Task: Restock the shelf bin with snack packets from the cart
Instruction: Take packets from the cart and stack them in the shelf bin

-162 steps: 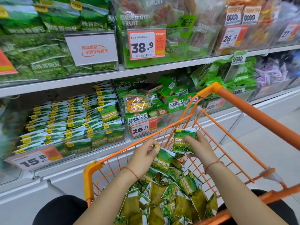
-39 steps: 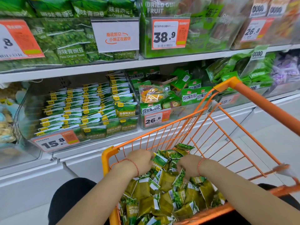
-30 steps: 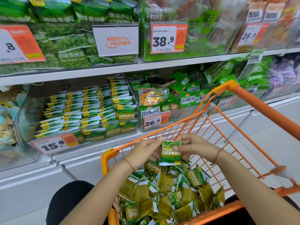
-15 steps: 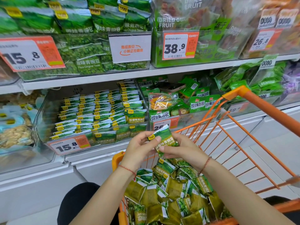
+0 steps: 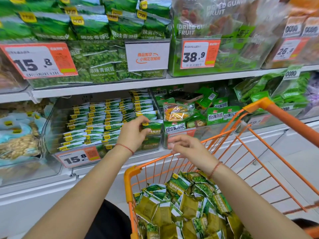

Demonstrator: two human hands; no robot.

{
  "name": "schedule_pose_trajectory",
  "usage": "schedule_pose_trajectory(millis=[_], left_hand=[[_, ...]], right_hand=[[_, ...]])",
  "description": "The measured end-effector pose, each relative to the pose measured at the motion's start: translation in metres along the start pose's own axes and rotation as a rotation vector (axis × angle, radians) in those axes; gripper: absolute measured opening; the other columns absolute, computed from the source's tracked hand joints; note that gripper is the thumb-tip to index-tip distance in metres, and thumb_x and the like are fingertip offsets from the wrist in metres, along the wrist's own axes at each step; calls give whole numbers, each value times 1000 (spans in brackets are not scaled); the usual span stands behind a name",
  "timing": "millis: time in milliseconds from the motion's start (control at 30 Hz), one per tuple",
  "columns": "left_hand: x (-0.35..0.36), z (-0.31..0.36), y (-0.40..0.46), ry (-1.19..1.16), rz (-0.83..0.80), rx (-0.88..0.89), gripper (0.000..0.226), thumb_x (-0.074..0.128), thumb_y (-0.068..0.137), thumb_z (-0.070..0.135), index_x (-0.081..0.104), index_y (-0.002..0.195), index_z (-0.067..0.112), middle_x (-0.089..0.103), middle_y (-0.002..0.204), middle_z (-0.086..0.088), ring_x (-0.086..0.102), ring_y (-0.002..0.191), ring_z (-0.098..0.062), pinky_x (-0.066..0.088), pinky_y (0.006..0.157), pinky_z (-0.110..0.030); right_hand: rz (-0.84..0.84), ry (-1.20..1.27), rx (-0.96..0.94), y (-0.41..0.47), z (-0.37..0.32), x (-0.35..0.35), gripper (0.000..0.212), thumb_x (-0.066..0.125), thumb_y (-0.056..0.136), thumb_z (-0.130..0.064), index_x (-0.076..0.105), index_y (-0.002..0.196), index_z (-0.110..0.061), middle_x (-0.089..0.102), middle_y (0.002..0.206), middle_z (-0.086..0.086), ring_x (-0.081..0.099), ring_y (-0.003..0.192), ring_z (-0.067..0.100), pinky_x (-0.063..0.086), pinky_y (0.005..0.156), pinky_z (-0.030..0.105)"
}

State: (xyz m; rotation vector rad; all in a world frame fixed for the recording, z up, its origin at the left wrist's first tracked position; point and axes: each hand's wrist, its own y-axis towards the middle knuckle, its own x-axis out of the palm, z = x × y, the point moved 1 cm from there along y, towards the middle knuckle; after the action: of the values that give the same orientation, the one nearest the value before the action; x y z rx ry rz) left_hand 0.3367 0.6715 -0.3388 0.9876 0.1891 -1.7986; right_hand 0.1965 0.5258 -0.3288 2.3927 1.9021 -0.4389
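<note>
Head view, left hand [image 5: 133, 135]: pinching one green snack packet [image 5: 152, 125] by its near edge, at the front right corner of the shelf bin [image 5: 50, 121], on top of the rightmost stack.
Head view, right hand [image 5: 187, 147]: fingers loosely curled, holding nothing, hovering just above the front rim of the cart [image 5: 133, 171].
Head view, stock: more packets heaped in the cart [image 5: 186, 207], low in the basket; rows already filed in the bin.
Risk, slide-off: likely if let go while tilted, since the rightmost stack stands high against the bin's right wall; slick film on slick film, so down over the front lip to the floor.
Risk, wrong bin: possible spill over the right wall into the mixed-fruit bin [image 5: 198, 125] just beside.
Risk, toppled rows: probable if pressed in hard; neighbouring upright rows could be nudged out of line.
Risk, crushed bag: a tight pinch could dent the air-filled pouch.
</note>
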Motion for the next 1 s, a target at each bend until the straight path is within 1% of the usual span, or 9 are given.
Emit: schedule_pose_trajectory(millis=[167, 267, 333, 500, 633, 733, 800, 867, 1000], left_hand=[[9, -2, 4, 93, 58, 19, 27, 72, 82, 20, 66, 107, 10, 59, 100, -5, 56, 89, -22, 36, 76, -21], [6, -3, 7, 179, -25, -6, 26, 73, 81, 24, 67, 105, 14, 62, 104, -5, 58, 94, -23, 39, 76, -25], [2, -2, 9, 259, -98, -3, 28, 71, 83, 29, 67, 107, 17, 64, 109, -3, 59, 98, -23, 43, 81, -29], [-5, -2, 10, 287, -199, 17, 36, 65, 88, 34, 64, 119, 16, 61, 119, -4, 58, 105, -23, 43, 89, -29], [-5, -7, 1, 104, -44, -156, 52, 69, 83, 40, 49, 124, 14, 56, 118, -4, 59, 104, -22, 47, 83, -31], [-3, -12, 1, 325, -103, -252, 54, 55, 86, 57, 55, 121, 17, 65, 114, -3, 61, 106, -26, 50, 76, -34], [0, -11, 2, 440, -137, -234, 47, 46, 89, 60, 62, 98, 17, 67, 92, -5, 63, 93, -28, 46, 63, -31], [4, -7, 2, 493, -147, -226, 46, 42, 93, 57, 54, 82, 14, 60, 79, -6, 63, 85, -30, 38, 57, -30], [14, -3, 7, 567, -97, -181, 43, 38, 98, 48, 55, 102, 8, 66, 95, -12, 63, 91, -32, 37, 60, -32]], right_hand=[[30, -16, -30, 8, 3, 0, 11, 59, 91, -13, 64, 98, -19, 67, 87, 3, 66, 85, 15, 53, 71, 19], [32, -21, -50, 13, 4, -1, 11, 59, 92, -14, 64, 95, -23, 68, 90, 5, 67, 85, 14, 51, 68, 15], [47, -66, -71, 17, 5, 1, 11, 59, 92, -17, 65, 94, -26, 68, 89, 1, 66, 85, 13, 51, 72, 19], [69, -522, -216, 32, -3, 14, 24, 52, 96, -26, 64, 116, -27, 65, 101, -5, 58, 94, 13, 48, 80, 30], [40, -830, -367, 44, -11, 29, 35, 45, 98, -30, 54, 132, -26, 61, 120, -2, 48, 113, 18, 37, 88, 30], [71, -998, -367, 50, -11, 33, 39, 38, 100, -37, 50, 135, -24, 63, 117, 1, 52, 113, 20, 29, 97, 32], [78, -1084, -373, 51, -12, 36, 39, 35, 100, -39, 51, 133, -24, 65, 108, 0, 56, 105, 20, 24, 99, 32], [67, -1165, -360, 53, -12, 40, 42, 33, 100, -42, 49, 132, -21, 63, 108, 2, 57, 102, 22, 22, 100, 33], [55, -1245, -359, 56, -13, 50, 47, 33, 99, -44, 43, 136, -18, 59, 119, 5, 54, 111, 21, 20, 104, 36]])
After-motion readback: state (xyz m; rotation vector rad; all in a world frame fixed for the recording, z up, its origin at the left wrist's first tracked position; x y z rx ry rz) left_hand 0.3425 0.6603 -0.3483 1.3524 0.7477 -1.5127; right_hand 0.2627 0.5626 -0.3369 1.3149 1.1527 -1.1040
